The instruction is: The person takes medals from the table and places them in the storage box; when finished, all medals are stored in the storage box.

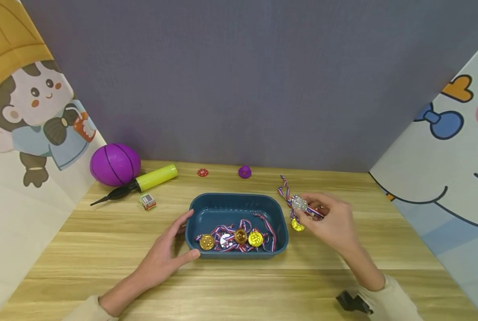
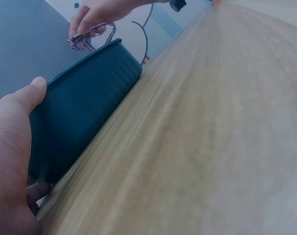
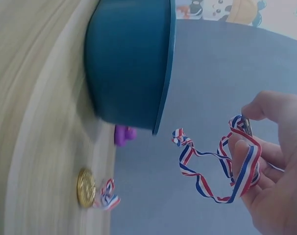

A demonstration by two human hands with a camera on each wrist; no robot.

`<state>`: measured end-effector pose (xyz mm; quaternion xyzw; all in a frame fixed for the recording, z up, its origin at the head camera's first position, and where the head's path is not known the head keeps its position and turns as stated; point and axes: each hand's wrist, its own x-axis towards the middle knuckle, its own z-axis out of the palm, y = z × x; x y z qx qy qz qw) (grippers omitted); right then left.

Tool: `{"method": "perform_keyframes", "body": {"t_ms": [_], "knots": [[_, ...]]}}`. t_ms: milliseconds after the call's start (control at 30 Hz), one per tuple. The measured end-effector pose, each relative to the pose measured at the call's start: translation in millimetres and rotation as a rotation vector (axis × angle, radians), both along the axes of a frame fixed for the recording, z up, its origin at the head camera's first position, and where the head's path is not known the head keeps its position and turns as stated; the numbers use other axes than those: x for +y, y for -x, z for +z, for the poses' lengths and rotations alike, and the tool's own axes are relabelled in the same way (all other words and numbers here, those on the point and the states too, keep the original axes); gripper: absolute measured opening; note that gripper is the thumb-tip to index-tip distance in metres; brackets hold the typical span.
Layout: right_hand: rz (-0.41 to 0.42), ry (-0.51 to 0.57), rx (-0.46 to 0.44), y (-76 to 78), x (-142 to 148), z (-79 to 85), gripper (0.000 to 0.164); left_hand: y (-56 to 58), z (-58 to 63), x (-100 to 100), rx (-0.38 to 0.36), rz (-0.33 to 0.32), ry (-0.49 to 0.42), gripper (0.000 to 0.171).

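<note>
A dark blue plastic bin stands on the wooden table. Inside lie several gold and silver medals with red, white and blue ribbons. My left hand holds the bin's left end, its thumb at the front corner and its fingers along the left side; part of those fingers is hidden in the left wrist view. To the right of the bin, my right hand pinches a silver medal, whose ribbon loops over the fingers and dangles. A gold medal lies on the table below that hand.
On the left are a purple ball, a yellow and black hand pump and a small box. A red chip and a purple ring-like piece lie behind the bin. A grey panel rises at the back.
</note>
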<state>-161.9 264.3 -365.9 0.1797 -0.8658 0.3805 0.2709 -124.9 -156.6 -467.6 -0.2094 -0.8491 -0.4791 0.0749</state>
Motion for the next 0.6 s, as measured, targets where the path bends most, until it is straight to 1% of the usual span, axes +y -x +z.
{"method": "perform_keyframes", "body": {"t_ms": [167,267,400,600], "knots": [[0.071,0.04,0.015,2.5,-16,2.4,0.034,-0.3,-0.1,0,0.003,-0.004,-0.004,0.1],[0.1,0.06,0.008,2.8,-27,3.1,0.035,-0.2,-0.2,0,0.001,-0.006,-0.004,0.1],[0.138,0.066,0.008,4.0,-40,2.6,0.035,-0.3,0.1,0,-0.003,-0.003,-0.004,0.1],[0.219,0.056,0.02,5.4,-60,-0.9,0.033,-0.3,0.2,0,-0.001,0.0,-0.003,0.1]]}}
